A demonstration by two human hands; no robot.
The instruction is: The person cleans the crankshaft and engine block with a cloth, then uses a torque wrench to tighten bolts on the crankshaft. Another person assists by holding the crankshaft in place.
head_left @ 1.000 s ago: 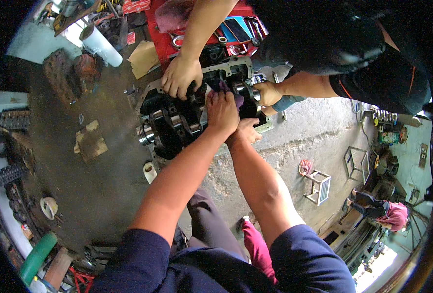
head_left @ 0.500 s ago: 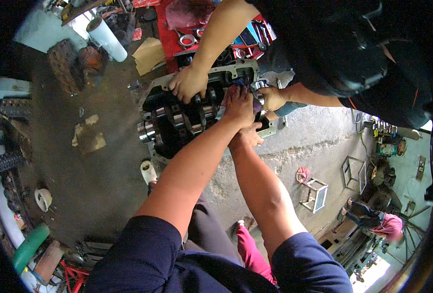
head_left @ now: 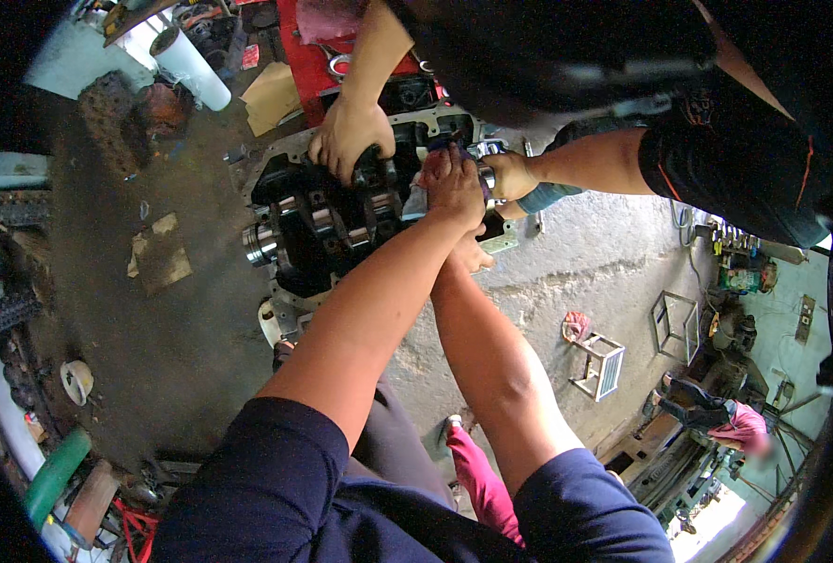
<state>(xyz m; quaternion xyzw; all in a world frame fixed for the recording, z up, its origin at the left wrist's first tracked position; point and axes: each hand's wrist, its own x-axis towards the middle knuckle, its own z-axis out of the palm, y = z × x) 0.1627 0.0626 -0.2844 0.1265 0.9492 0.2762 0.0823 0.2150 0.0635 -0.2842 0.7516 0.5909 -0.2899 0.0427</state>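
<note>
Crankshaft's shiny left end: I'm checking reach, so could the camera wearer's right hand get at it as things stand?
Probably not directly: the left forearm lies across the way between the right hand and that shiny end.

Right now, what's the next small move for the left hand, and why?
I'd probably shift the left hand and cloth slightly leftward: a co-worker's hand sits close on its right, at the crankshaft, so the two might knock.

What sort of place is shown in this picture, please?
Most likely an engine repair workshop: a crankshaft lies in an open engine block, and a dark, rusty-looking block sits on the stained floor.
</note>
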